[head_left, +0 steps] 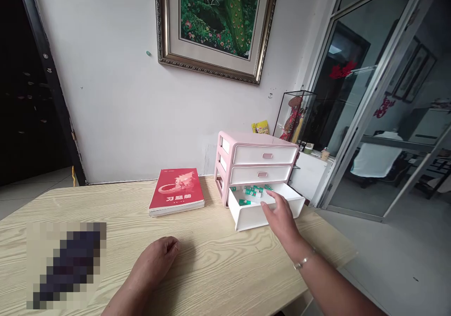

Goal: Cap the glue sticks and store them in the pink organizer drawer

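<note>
The bottom drawer (269, 213) of a pink and white desktop drawer box (260, 139) is pulled out. Several small green-and-white packages (252, 191) lie inside it, mostly toward the left and back. My right hand (282, 215) is over the drawer's front wall, thumb and fingers apart, with nothing seen in its grasp. Whether it touches the wall I cannot tell. Down on the wooden table, to the left, my left hand (157, 262) rests with its fingers curled into a loose fist; no object shows in it.
A thick red book (178, 190) lies left of the drawer box on the wooden table (218, 264). A pixelated dark patch (68, 264) covers the table's left front. Behind the box are a yellow packet (260, 127) and a glass display case (294, 116). A wall runs along the table's back.
</note>
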The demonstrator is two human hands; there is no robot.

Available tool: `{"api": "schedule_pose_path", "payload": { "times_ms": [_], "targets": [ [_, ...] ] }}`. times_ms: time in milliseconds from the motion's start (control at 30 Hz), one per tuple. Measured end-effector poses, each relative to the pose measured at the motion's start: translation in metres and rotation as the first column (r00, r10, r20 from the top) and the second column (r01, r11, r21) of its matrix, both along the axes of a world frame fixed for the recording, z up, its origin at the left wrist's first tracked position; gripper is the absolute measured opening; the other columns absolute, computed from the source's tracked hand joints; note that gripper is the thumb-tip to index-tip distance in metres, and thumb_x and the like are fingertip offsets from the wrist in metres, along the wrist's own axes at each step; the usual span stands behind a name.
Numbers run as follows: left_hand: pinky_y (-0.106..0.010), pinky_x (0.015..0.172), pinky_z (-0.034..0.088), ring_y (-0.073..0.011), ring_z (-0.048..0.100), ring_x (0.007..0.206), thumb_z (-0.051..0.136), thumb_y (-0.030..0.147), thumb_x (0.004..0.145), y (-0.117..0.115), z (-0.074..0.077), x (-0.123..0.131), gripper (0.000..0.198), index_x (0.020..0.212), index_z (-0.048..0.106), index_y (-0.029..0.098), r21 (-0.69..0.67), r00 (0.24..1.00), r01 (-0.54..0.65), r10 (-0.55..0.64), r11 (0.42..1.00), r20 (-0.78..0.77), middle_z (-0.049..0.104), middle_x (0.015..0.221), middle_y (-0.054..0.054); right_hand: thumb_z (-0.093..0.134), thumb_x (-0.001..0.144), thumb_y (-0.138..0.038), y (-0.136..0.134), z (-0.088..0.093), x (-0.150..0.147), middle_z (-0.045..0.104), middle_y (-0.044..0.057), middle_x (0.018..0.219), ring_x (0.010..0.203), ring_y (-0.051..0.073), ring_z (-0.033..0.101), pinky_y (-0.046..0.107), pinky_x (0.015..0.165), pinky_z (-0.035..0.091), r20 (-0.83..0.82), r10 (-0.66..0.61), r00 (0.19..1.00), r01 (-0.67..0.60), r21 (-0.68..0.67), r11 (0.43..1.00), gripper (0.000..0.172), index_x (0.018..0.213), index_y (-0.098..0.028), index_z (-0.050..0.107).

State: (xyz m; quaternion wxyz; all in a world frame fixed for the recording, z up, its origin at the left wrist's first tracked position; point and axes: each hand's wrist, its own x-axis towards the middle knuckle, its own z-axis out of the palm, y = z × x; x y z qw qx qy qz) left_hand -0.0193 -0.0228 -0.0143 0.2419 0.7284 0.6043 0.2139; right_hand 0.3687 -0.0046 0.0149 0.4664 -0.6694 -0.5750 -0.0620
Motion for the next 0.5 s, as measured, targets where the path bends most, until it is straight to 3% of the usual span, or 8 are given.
{"api": "schedule_pose_path", "payload": {
  "times_ms": [67, 200, 333, 500],
  "targets": [
    [-0.026, 0.061, 0.032, -0.0187, 0.057, 0.069, 0.043, 0.039, 0.090, 0.000, -0.002, -0.001, 0.031, 0.073, 0.060, 0.020, -0.004, 1.000, -0.002, 0.002, 1.000, 0.012, 0.065, 0.073, -0.003, 0.060, 0.081, -0.049, -0.017, -0.022, 0.009, 0.056, 0.014, 0.137, 0.131, 0.031, 0.046, 0.046, 0.111, 0.035, -0.125, -0.063, 0.990, 0.067, 0.027, 0.997, 0.066, 0.140, -0.020, 0.050],
    [-0.025, 0.061, 0.034, -0.0189, 0.058, 0.070, 0.042, 0.041, 0.091, 0.002, -0.009, -0.003, 0.033, 0.076, 0.063, 0.020, 0.003, 1.000, -0.007, 0.007, 1.000, 0.012, 0.067, 0.074, -0.003, 0.067, 0.070, -0.059, -0.024, -0.047, 0.014, 0.041, 0.023, 0.150, 0.140, 0.037, 0.038, 0.048, 0.114, 0.032, -0.367, -0.147, 0.919, 0.105, -0.134, 0.985, 0.098, 0.149, -0.011, 0.034],
    [-0.025, 0.061, 0.034, -0.0186, 0.061, 0.072, 0.043, 0.040, 0.091, 0.006, -0.015, -0.005, 0.033, 0.080, 0.066, 0.020, 0.001, 1.000, -0.001, 0.001, 1.000, 0.016, 0.069, 0.075, -0.003, 0.071, 0.060, -0.060, 0.000, -0.050, 0.008, 0.033, 0.026, 0.155, 0.143, 0.037, 0.034, 0.044, 0.118, 0.028, -0.482, -0.179, 0.858, 0.082, -0.215, 0.973, 0.119, 0.153, -0.006, 0.022],
    [-0.024, 0.063, 0.035, -0.0184, 0.062, 0.073, 0.044, 0.036, 0.091, 0.006, -0.011, -0.004, 0.031, 0.078, 0.066, 0.019, -0.002, 1.000, -0.008, 0.008, 1.000, 0.007, 0.070, 0.077, -0.004, 0.074, 0.056, -0.059, 0.033, -0.046, -0.004, 0.041, 0.026, 0.149, 0.140, 0.036, 0.037, 0.042, 0.117, 0.029, -0.469, -0.207, 0.859, 0.138, -0.177, 0.974, 0.123, 0.152, -0.003, 0.020]
  ]
}}
